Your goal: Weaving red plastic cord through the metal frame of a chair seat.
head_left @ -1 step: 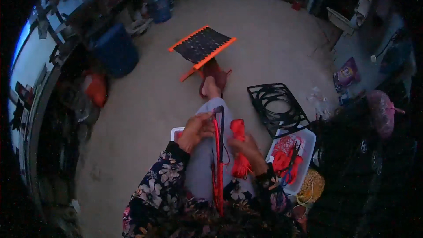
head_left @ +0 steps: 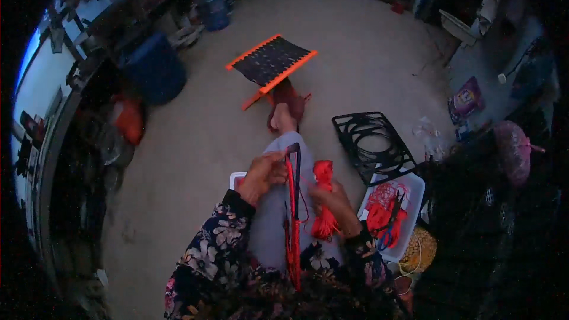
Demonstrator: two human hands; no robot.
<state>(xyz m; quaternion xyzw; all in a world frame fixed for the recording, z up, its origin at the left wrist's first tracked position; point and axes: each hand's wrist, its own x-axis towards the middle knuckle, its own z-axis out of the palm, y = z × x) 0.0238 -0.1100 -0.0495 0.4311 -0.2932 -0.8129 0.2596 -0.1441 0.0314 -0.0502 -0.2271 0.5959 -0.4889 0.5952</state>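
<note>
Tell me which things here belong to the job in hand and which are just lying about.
Seemingly part of the job:
- red-wound frame, in the left hand
- red cord bundle, in the right hand
- white tray, holding more red cord

Seemingly just lying about:
- stool
- blue bin
- purple bag

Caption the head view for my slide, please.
Left hand at a black-and-red frame, right hand holding a red bundle, white tub at right.
</note>
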